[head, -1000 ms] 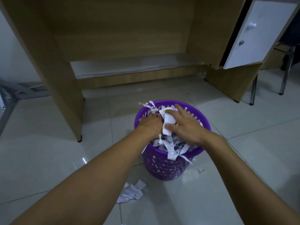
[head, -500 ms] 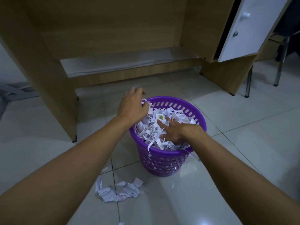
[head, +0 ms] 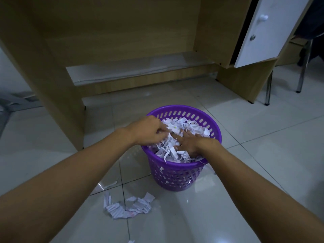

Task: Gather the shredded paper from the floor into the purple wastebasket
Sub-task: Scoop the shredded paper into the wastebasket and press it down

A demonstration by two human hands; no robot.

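- Still at risk on the left: small heap of shredded paper (head: 129, 206) lying on the floor (head: 52, 137) in front of the purple wastebasket (head: 177, 179), easy to scatter with a knee or a forearm while both arms reach over it.
- Also one tiny scrap (head: 131, 241) at the bottom edge of the view, near the feet, easy to forget.
- Left hand (head: 147, 131) over the near-left rim of the wastebasket, palm down, wrist bent a little; fingers (head: 162, 132) curled downward into the paper. Blurred at the tips, so cannot tell for sure if pinching strips or only pushing them.
- Possible trouble there: lifting this hand out quickly, with strips stuck between the fingers, would drag paper back over the rim.
- In the middle: paper inside the wastebasket (head: 184, 127) heaped almost to the rim, some strips (head: 168, 154) already hanging over the near edge. Pressing too lightly leaves it springy, so probably more spilling.
- Right hand (head: 191, 144) lying flat on the heap, palm down, fingers straight and spread, pressing and holding nothing.
- Pressing hard on one side only could tip the light wastebasket, since nothing holds its wall.
- Far right: white cabinet door (head: 266, 32) standing open above, well apart from the hands, not a likely problem now.
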